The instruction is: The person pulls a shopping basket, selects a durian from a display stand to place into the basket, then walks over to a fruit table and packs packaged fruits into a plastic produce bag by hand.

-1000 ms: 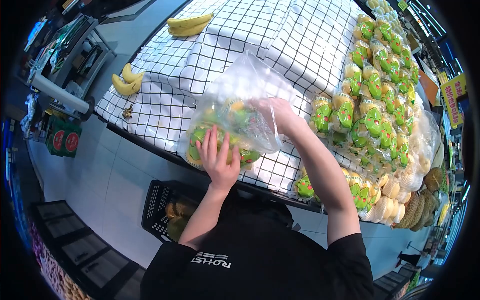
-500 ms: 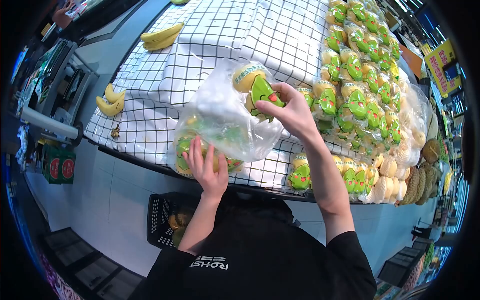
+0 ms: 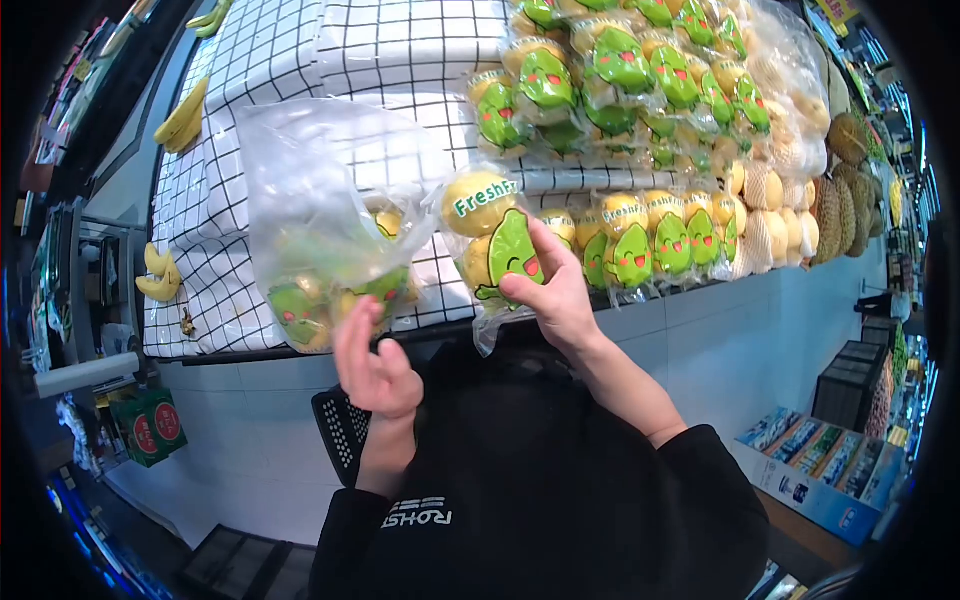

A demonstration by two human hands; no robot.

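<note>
My right hand (image 3: 555, 285) grips a clear pack of round yellow fruit (image 3: 478, 203), printed "FreshFr" with a green cartoon figure, thumb in front and fingers behind. Left of it, on the checked cloth, stands a big clear plastic bag (image 3: 290, 190) with several similar fruit packs (image 3: 300, 305) inside. My left hand (image 3: 375, 365) is by the bag's near side, its slightly blurred fingers spread and holding nothing. Whether its fingertips touch the bag, I cannot tell.
A row of matching fruit packs (image 3: 650, 240) lines the table's front edge, with a larger heap (image 3: 620, 70) behind. Netted fruit (image 3: 765, 205) and durians (image 3: 845, 205) are farther right. Bananas (image 3: 183, 120) lie at the left. Below the edge is a black basket (image 3: 342, 430).
The view has swung to the right. My right hand has brought its fruit pack away from over the big bag, to the bag's right. My left hand has drawn back from the packs inside.
</note>
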